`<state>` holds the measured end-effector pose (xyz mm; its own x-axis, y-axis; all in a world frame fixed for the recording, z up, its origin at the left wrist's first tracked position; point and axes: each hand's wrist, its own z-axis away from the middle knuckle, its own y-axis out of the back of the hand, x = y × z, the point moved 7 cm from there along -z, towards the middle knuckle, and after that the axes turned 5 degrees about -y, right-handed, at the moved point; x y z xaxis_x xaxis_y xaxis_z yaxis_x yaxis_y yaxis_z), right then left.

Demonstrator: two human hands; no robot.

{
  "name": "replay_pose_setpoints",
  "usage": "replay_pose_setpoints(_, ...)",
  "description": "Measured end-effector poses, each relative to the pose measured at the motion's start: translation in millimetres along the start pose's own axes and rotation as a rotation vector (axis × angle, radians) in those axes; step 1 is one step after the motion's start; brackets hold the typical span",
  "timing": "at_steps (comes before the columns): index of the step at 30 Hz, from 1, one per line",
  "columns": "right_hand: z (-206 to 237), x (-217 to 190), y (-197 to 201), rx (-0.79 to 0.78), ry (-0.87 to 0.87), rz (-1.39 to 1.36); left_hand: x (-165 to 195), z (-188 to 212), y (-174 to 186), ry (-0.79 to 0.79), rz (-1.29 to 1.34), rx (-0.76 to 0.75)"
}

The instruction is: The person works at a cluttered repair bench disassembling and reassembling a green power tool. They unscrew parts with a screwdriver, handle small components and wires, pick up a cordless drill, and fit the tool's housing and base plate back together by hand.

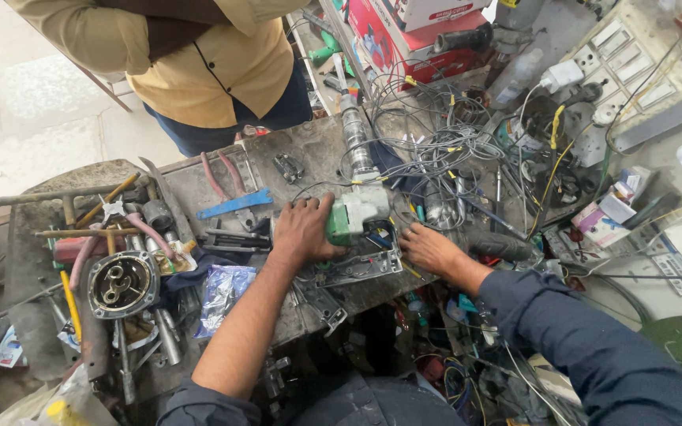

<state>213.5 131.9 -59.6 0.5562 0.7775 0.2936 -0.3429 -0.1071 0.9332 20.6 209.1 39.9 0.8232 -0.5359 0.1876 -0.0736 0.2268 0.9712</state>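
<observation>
left hand: rests on the workbench, fingers curled around the rear of the green and white power tool body, pressing it down against the bench.
right hand: lies flat beside the tool on its right, fingers stretched toward the dark opening under the tool; whether the fingertips pinch anything, cannot tell.
power tool: lies near the middle of the workbench, its long metal chuck and shaft pointing away from the person.
under the tool: a grey metal plate with holes, touching the bench edge.
wires: a tangle of thin grey and yellow wires spreads to the right of the shaft.
left of the left hand: a blue flat spanner, red-handled pliers, a crumpled foil packet.
far left: a round metal motor housing among rods and hammers.
across the bench: another person in a yellow shirt stands facing it.
right edge: a switch board on the wall.
</observation>
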Motion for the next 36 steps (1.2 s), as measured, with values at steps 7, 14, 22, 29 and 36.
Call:
replay_pose_setpoints(7, 38, 5, 10, 0.127, 0.029, -0.227, -1, -1, -4, -0.006, 0.000, 0.004)
replay_pose_setpoints(14, 104, 28, 63, 0.591, -0.496, -0.907, -1, -1, -6, -0.013, -0.006, 0.042)
replay_pose_setpoints(22, 65, 6, 48, 0.836, -0.781, -1.596, -1, -1, -6, -0.018, 0.016, 0.051)
replay_pose_setpoints(29, 39, 20, 60, 0.717, -0.810, -1.160, 2, 0, -3, -0.018, 0.022, 0.058)
replay_pose_setpoints(36, 27, 26, 72, 0.676, -0.716, -1.224, 2, -1, -6, -0.016, 0.036, 0.074)
